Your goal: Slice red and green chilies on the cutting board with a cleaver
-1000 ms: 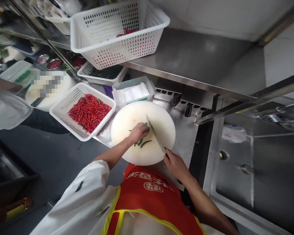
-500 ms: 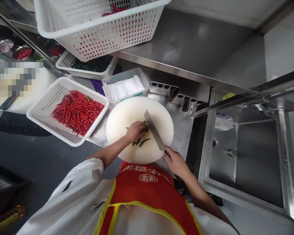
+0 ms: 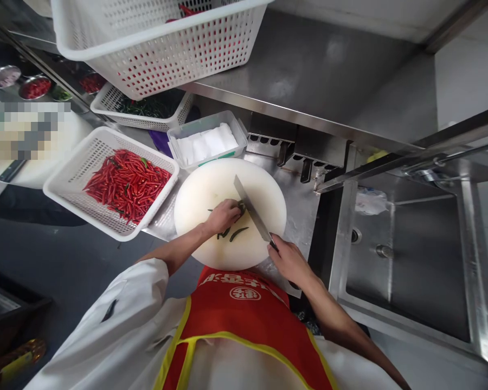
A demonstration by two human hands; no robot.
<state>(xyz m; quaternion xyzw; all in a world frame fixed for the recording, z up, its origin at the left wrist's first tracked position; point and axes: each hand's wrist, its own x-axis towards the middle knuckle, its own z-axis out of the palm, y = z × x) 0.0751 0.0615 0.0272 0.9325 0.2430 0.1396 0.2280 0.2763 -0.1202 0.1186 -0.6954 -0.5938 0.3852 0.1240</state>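
My right hand [image 3: 288, 259] is wrapped round the handle of a kitchen knife [image 3: 252, 211], whose long blade points away from me across the round white cutting board [image 3: 199, 189]. My left hand [image 3: 224, 216] presses down with curled fingers on a small bunch of dark green chili peppers [image 3: 241, 208], right beside the blade. Most of that bunch is hidden under the fingers. Nearer to me on the board lies a loose dark green chili pepper [image 3: 239, 234], with a few more pieces close to my left hand.
Left of the board stands a white basket of red chilies [image 3: 126, 187]. Behind are a clear box with white paper [image 3: 207, 145] and a basket of green chilies [image 3: 146, 108]. A large white basket [image 3: 166, 59] rests on the steel shelf [image 3: 309, 70]. At right is a steel sink [image 3: 427, 260].
The knife blade has shifted slightly left and my left hand has barely moved. The whole view has drifted a little. Both hands keep their hold.
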